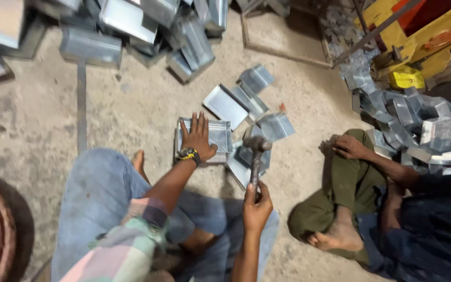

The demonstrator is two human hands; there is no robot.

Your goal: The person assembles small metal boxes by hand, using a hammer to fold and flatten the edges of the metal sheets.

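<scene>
Tray point(220, 137): sheet-metal, flat on the floor under my left hand point(198, 137), whose spread palm pins it steady. My right hand point(257, 206), just beside, is fisted around a hammer point(257, 151), head poised over the tray's edge.

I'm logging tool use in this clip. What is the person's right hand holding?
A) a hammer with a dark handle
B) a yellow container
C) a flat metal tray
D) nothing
A: the right hand wraps the dark handle of a hammer, while the left hand presses flat on a shallow grey sheet-metal tray.
</scene>
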